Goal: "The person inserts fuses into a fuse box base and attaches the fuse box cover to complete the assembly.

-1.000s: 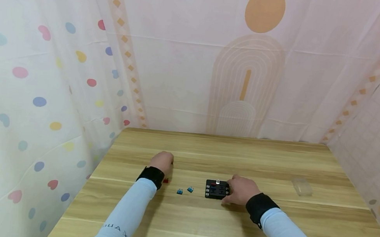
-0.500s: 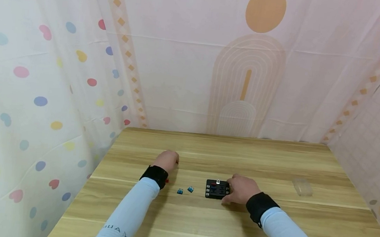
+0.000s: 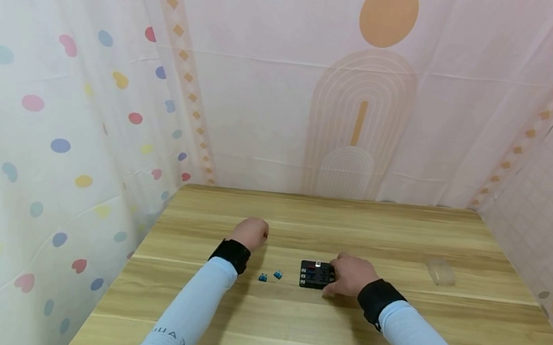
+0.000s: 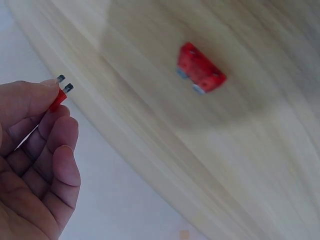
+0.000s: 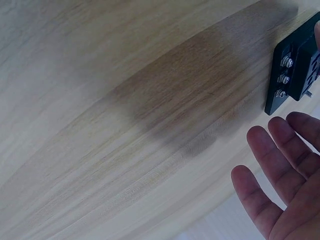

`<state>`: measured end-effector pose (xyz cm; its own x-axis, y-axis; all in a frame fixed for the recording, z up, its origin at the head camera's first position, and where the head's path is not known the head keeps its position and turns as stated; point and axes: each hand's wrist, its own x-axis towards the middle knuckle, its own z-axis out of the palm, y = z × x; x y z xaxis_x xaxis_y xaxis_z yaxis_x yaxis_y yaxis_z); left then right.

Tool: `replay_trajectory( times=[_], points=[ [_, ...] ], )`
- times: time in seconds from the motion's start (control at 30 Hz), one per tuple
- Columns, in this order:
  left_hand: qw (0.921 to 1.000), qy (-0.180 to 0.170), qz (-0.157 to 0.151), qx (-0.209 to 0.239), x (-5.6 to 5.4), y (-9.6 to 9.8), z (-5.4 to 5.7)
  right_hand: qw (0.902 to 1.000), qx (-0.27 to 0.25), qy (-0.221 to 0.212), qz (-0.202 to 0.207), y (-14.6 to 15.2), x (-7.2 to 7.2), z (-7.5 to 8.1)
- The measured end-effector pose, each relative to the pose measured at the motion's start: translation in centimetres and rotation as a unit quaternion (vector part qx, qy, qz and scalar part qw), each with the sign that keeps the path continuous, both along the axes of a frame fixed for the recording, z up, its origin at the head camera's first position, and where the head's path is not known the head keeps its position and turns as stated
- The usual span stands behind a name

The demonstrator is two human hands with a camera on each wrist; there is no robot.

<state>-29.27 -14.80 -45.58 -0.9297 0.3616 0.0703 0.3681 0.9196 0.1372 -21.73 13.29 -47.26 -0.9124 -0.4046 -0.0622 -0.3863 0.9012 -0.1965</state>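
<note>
Between thumb and index finger, my left hand [image 3: 250,233] pinches a red blade fuse [image 4: 57,101], its two metal prongs sticking out past the thumb tip. A second red blade fuse [image 4: 201,69] lies on the table in the left wrist view; in the head view the left wrist hides it. My right hand [image 3: 354,277] grips the right side of a black fuse block [image 3: 314,276], thumb at the near edge and a finger at the far edge. Screw terminals line the block, and a red piece shows in its upper row. Two blue blade fuses [image 3: 263,277] lie left of it.
A clear plastic cover [image 3: 441,272] lies on the right part of the wooden table [image 3: 319,337]. Patterned curtains [image 3: 263,108] hang behind the table and along its left side.
My left hand has moved to the right and slightly away, toward the fuse block. The red fuse seen beside the wrist is now hidden in the head view. The right hand stays on the block.
</note>
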Motion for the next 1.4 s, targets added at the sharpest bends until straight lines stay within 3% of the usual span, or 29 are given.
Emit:
replay_trajectory(
  times=[0.63, 0.87, 1.1, 1.4],
  points=[
    [0.9976, 0.008, -0.068, -0.006, 0.1, 1.7, 0.4, 1.0000, -0.001, -0.002, 0.004, -0.5, 0.3, 0.7],
    [0.9967, -0.018, -0.079, -0.001, 0.5, 2.7, 0.8, 1.0000, -0.005, -0.001, 0.005, -0.4, 0.2, 0.5],
    [0.9930, -0.024, -0.116, -0.007, 1.1, 3.7, 1.6, 1.0000, -0.004, -0.004, 0.000, -0.4, 0.2, 0.4],
    [0.9892, -0.051, -0.137, 0.001, 1.3, 4.8, 1.9, 0.9999, -0.008, -0.007, -0.003, -0.5, 0.1, 0.2]
  ],
)
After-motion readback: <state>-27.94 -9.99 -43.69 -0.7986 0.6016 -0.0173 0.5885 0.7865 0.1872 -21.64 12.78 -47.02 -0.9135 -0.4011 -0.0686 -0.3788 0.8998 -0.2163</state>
